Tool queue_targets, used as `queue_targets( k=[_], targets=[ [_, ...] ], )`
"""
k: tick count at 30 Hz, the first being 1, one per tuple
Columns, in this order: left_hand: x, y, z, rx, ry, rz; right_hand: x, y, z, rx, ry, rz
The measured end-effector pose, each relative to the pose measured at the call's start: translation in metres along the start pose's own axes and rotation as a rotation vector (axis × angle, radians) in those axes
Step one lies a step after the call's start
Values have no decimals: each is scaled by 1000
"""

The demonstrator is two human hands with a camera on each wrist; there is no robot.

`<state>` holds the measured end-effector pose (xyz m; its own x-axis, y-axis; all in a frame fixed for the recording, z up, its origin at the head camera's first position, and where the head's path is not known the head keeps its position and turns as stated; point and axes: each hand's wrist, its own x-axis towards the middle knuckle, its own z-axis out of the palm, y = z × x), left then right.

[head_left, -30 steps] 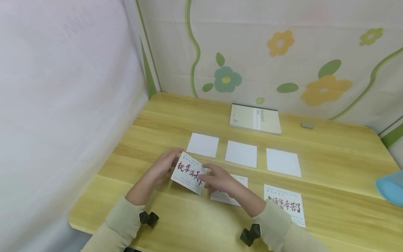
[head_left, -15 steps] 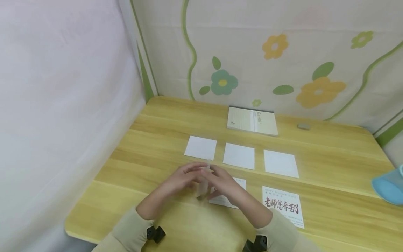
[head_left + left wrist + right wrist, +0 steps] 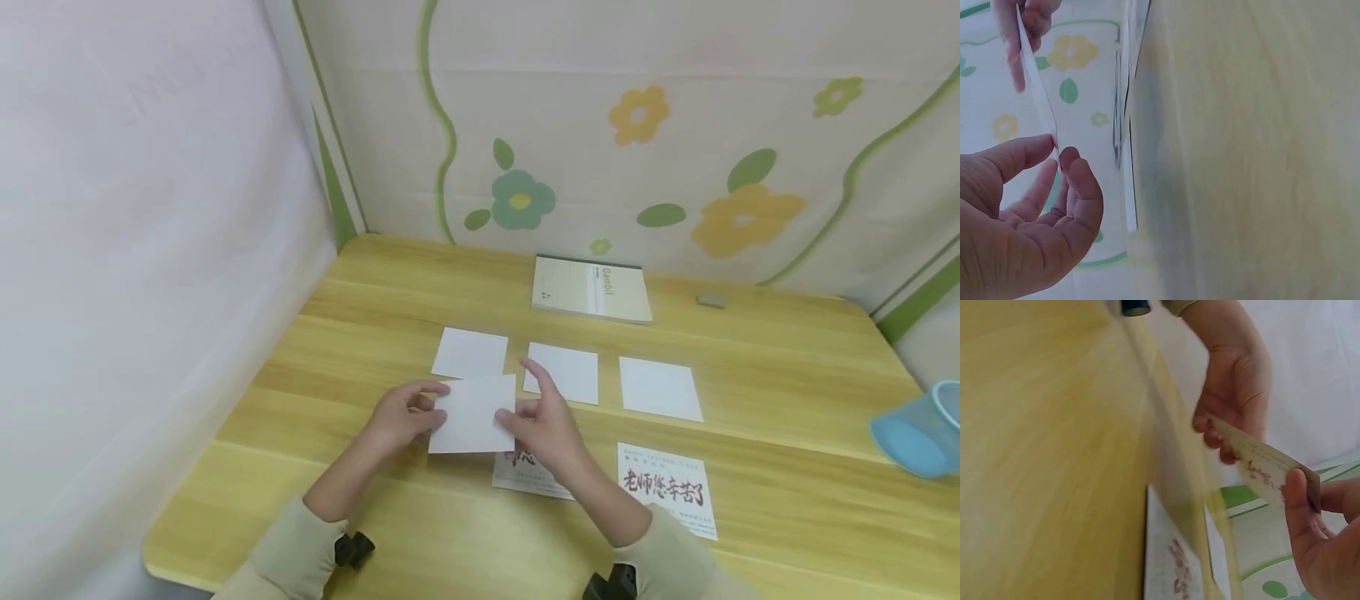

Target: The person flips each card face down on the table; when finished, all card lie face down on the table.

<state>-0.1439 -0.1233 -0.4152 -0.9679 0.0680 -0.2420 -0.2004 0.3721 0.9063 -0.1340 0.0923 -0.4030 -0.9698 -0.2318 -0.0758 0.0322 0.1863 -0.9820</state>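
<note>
Left hand and right hand pinch opposite edges of one card, held above the worktop, nearer its left edge than its right.

One can pass over the left of the table and between the rightmost blank card and the blue container, but the raised card blocks the middle and the flowered cloth closes the back.

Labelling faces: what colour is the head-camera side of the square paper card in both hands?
Plain white; the card shows best in head view.
</note>
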Motion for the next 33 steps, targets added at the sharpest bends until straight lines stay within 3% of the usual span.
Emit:
queue_targets(
  k=[4,9,13,17,24,29,31,33],
  targets=[
    [-1,3,-8,130,47,15,1,10,3,-85,-101,-43],
    [-1,2,-13,363,25,41,5,23,10,-217,-238,-43],
    [0,-2,-12,493,-16,53,9,29,19,-350,-253,-16],
    [-1,-3,-8,560,3,61,13,33,26,-462,-245,-34],
    [-1,-2,-3,672,25,35,16,32,28,-547,-224,-27],
    [-3,4,-5,682,20,68,15,29,13,-526,-231,-52],
    [-4,11,-4,605,-14,76,13,24,0,-516,-202,-45],
    [-5,17,-1,468,-90,61,9,18,-15,-510,-162,-11]
  ],
)
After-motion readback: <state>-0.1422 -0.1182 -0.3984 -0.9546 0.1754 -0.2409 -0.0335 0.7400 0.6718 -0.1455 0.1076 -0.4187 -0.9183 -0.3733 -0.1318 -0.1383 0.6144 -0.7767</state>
